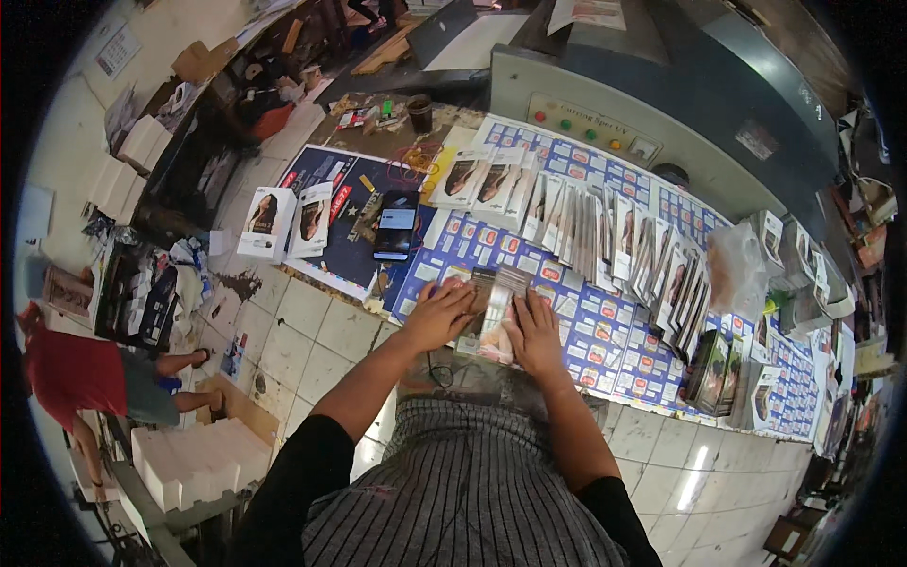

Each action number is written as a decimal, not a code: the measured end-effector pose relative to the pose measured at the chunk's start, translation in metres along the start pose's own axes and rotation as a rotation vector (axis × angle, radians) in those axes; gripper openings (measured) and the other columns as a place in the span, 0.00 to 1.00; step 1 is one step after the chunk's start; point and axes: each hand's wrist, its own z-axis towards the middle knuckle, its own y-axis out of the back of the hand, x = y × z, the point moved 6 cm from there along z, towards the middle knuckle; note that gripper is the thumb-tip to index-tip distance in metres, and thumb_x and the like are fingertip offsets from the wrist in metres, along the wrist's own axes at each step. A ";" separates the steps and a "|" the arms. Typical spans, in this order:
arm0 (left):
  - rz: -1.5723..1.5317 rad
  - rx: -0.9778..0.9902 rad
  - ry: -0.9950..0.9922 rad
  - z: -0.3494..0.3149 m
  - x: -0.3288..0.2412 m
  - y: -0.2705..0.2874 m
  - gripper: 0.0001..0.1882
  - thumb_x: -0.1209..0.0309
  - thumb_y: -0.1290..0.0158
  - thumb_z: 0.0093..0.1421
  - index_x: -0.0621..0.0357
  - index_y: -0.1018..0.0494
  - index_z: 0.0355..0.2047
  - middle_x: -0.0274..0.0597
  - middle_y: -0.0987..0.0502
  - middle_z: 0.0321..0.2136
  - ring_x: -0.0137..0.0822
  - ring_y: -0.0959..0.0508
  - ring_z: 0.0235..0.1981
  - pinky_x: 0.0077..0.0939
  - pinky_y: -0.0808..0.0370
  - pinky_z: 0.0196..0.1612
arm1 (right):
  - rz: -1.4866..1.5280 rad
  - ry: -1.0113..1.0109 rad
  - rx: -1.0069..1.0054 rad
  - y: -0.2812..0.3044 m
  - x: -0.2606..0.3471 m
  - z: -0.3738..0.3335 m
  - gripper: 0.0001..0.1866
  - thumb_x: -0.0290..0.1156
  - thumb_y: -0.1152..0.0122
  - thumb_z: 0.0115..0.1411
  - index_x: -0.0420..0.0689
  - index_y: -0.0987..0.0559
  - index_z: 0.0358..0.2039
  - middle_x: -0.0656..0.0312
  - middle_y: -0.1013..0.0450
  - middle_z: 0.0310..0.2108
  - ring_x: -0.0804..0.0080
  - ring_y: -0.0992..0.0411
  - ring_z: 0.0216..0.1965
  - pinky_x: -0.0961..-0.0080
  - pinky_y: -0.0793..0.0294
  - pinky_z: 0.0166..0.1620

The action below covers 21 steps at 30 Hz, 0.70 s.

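Note:
At the table's near edge, a small stack of printed cartons or cards (496, 331) with a picture on top lies between my two hands. My left hand (439, 316) grips its left side, the fingers bent over toward it. Against the right side presses my right hand (537, 335), its fingers close together and pointing away from me. The stack looks flat; its lower layers are hidden. Just beyond my left hand a dark phone (396, 227) with a lit screen lies on a dark printed sheet (353, 197).
A long overlapping row of white picture cartons (576, 227) fans across the blue printed sheet (590, 326). White boxes (270, 222) stand at the left. A clear plastic bag (737, 269) sits right. Behind is a grey machine (605, 128). A person in red (80, 369) is at far left.

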 end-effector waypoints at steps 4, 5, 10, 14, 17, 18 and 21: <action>0.031 0.055 -0.077 0.013 -0.007 0.000 0.24 0.64 0.51 0.64 0.55 0.31 0.60 0.40 0.34 0.64 0.45 0.44 0.70 0.51 0.52 0.69 | -0.048 0.135 0.025 -0.010 0.012 0.008 0.31 0.49 0.46 0.66 0.45 0.32 0.65 0.47 0.44 0.68 0.46 0.46 0.69 0.47 0.48 0.68; 0.025 0.061 -0.067 0.014 -0.006 -0.001 0.24 0.64 0.51 0.64 0.55 0.31 0.60 0.40 0.34 0.64 0.45 0.44 0.70 0.51 0.52 0.69 | -0.050 0.138 0.051 -0.015 0.013 0.009 0.32 0.49 0.46 0.65 0.45 0.32 0.65 0.47 0.45 0.69 0.46 0.47 0.70 0.47 0.49 0.69; 0.000 0.165 0.001 0.017 0.000 -0.008 0.28 0.65 0.53 0.65 0.59 0.38 0.64 0.44 0.41 0.68 0.45 0.50 0.73 0.48 0.54 0.71 | -0.119 0.124 0.062 -0.023 0.011 0.012 0.33 0.49 0.45 0.64 0.40 0.31 0.63 0.45 0.46 0.69 0.45 0.48 0.70 0.48 0.52 0.70; -0.152 0.121 -0.005 0.014 0.007 -0.001 0.33 0.59 0.55 0.68 0.56 0.46 0.70 0.43 0.49 0.72 0.45 0.52 0.73 0.45 0.57 0.72 | -0.128 0.105 0.020 -0.020 0.011 0.013 0.33 0.44 0.44 0.62 0.33 0.32 0.61 0.41 0.46 0.68 0.41 0.49 0.69 0.48 0.51 0.69; -0.126 0.170 -0.090 0.010 0.004 -0.001 0.37 0.52 0.50 0.65 0.55 0.45 0.70 0.43 0.49 0.72 0.47 0.53 0.73 0.46 0.60 0.72 | -0.104 0.075 0.014 -0.018 0.011 0.014 0.34 0.44 0.43 0.62 0.31 0.32 0.60 0.41 0.45 0.67 0.41 0.49 0.69 0.48 0.50 0.69; -0.140 0.186 -0.102 0.008 0.004 -0.002 0.39 0.50 0.48 0.63 0.54 0.44 0.70 0.42 0.49 0.72 0.47 0.54 0.74 0.48 0.61 0.72 | -0.107 0.088 0.007 -0.016 0.013 0.014 0.34 0.45 0.43 0.61 0.30 0.32 0.60 0.40 0.44 0.66 0.41 0.49 0.69 0.49 0.49 0.69; -0.140 0.246 -0.112 0.009 0.000 0.004 0.42 0.48 0.44 0.59 0.52 0.42 0.69 0.40 0.50 0.73 0.48 0.56 0.74 0.50 0.62 0.72 | -0.098 0.111 0.000 -0.015 0.013 0.013 0.35 0.46 0.42 0.61 0.31 0.32 0.60 0.40 0.44 0.67 0.41 0.49 0.69 0.49 0.50 0.69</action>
